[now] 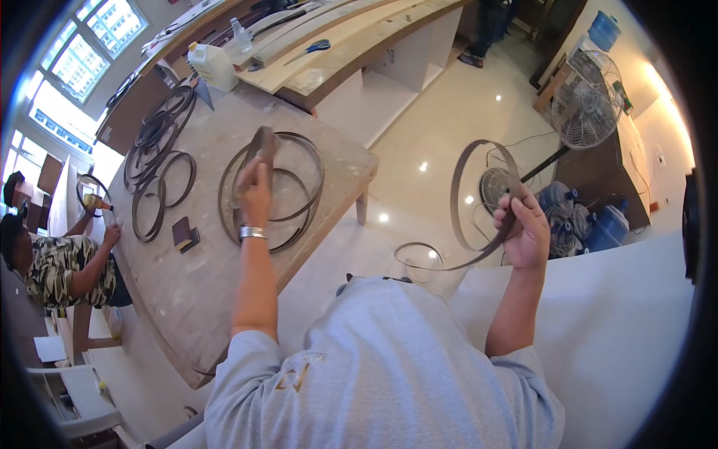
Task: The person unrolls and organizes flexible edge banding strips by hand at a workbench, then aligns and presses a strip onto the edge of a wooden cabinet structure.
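Observation:
My right hand (527,230) is closed around a thin, flat brown edging strip (458,196), which curls upward in a large loop. The strip's tail trails left into a smaller loop low over the floor. Above the worktable (202,299), my left hand (256,187), with a metal watch band at the wrist, is closed on a brown flat piece (263,142). It looks like a strip end, but blur hides its exact form. Beneath that hand lies a coil of brown strip (321,176). A small dark brown block (182,233) rests on the table to its left.
More tangled strip coils (161,142) lie on the table's far left. A white jug (213,67), a glass bottle (240,36) and blue-handled scissors (318,46) stand or lie at the back. A co-worker (71,258) works at the left. A fan (587,101) and water bottles (607,228) are right.

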The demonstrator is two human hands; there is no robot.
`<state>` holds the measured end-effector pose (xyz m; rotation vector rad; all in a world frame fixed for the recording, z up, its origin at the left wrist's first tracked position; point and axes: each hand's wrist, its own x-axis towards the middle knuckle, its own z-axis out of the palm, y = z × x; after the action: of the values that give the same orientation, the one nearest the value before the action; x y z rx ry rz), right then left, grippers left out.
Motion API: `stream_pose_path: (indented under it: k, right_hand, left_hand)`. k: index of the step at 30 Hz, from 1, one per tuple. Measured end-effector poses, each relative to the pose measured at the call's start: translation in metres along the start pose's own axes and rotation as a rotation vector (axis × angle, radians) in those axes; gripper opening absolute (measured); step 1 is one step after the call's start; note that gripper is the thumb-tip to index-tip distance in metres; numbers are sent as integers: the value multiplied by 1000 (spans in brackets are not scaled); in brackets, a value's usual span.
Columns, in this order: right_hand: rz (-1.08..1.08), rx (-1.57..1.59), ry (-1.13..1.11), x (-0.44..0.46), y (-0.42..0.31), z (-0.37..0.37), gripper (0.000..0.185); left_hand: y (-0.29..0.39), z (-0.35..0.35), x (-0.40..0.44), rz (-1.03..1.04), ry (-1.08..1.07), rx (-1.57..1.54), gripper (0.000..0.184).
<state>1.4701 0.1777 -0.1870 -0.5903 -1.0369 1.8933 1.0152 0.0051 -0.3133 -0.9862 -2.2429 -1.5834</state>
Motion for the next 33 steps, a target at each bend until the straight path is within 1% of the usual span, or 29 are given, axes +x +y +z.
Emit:
stream_pose_path:
  k: [1, 3, 4, 6, 9, 12, 14, 15, 18, 20, 22, 23, 26, 27, 30, 33]
  right_hand:
    - [-4, 4, -32, 3, 0, 1, 31]
    - [-11, -72, -6, 6, -1, 2, 32]
    - [-15, -108, 6, 8, -3, 0, 32]
    - [-70, -70, -16, 14, -9, -9, 34]
    - [-178, -22, -34, 21, -30, -31, 35]
    - [-262, 17, -48, 31, -55, -51, 36]
    - [-288, 48, -58, 40, -66, -65, 36]
    - [-288, 35, -20, 44, -70, -70, 35]
    - [-308, 26, -35, 54, -88, -87, 35]
    - [-345, 15, -10, 61, -99, -92, 31]
    - [-374, 21, 3, 70, -108, -98, 28]
    - [-383, 34, -8, 76, -112, -100, 27]
    - [-415, 73, -43, 105, -120, -100, 24]
    - [-430, 86, -52, 115, -123, -96, 23]
    - [-506, 94, -104, 144, -131, -69, 22]
    - [-556, 53, -158, 165, -143, -48, 23]
  left_hand:
    - [8, -8, 10, -37, 27, 19, 23]
    - [15, -22, 22, 10, 126, -21, 25]
    - [23, -27, 25, 64, 147, 2, 25]
    - [45, -41, 25, 167, 189, 49, 25]
    - [68, -44, 10, 166, 196, 16, 26]
    - [78, -39, -10, 11, 200, -37, 25]
    - [83, -37, -21, 226, 215, 216, 24]
    - [85, -36, -26, 335, 228, 342, 25]
    - [89, -30, -37, 269, 227, 190, 25]
    - [98, -26, -41, 161, 255, -148, 26]
    - [132, -24, -44, -121, 291, -637, 28]
    - [141, -24, -46, -92, 285, -526, 33]
    - [152, -29, -46, -186, 311, -759, 34]
    - [149, -35, -44, -193, 301, -741, 36]
    - [148, -40, -38, -200, 322, -864, 36]
    - [122, -45, -30, -207, 259, -972, 36]
